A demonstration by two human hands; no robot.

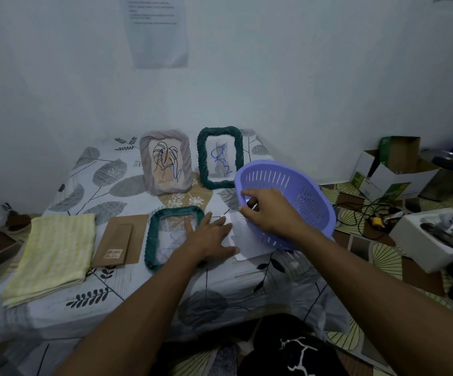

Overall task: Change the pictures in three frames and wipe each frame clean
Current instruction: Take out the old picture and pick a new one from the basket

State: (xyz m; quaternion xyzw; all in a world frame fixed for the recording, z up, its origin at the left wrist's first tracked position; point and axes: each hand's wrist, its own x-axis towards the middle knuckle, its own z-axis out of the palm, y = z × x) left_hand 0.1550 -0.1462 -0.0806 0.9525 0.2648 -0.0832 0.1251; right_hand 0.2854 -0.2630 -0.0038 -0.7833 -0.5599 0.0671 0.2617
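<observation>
R hand grips basket rim, tilted over paper; L hand flat, open, nearer w/ fingers on it, frame just left.

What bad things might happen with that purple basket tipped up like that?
The right hand holds the purple basket tilted close to the standing green frame; a swing could knock that frame over. The white paper lies half under the basket with the left hand on it, so it could crease or tear if the basket drags across it.
</observation>
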